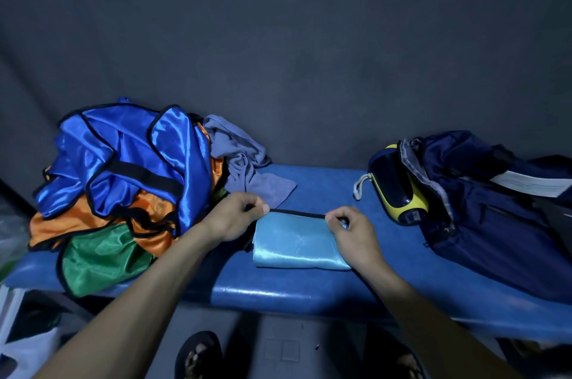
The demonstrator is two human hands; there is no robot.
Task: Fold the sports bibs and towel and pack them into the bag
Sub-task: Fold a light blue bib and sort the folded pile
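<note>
On the blue padded bench (278, 289) in front of us lies a light blue bib (298, 241), folded into a flat rectangle with its black-trimmed edge on the far side. We see the left hand (235, 217) at the bib's far left corner, thumb and forefinger pinching the black trim, the other fingers curled under. The right hand (353, 231) sits at the far right corner, its thumb and forefinger likewise pinching the edge of the cloth, so that the trim runs taut between the two hands. To our left a loose heap of bibs rests on the bench: a royal blue bib (130, 159) on top, an orange bib (93, 221) beneath it and a green bib (102, 258) hanging over the near edge. Just beside that heap, toward the wall, a crumpled grey towel (244, 162) lies with one corner reaching near the left hand. Well apart on our right, the navy bag (495, 214) lies on the bench with its mouth gaping toward the bib, and a yellow and dark case (399, 187) sits at that mouth.
</note>
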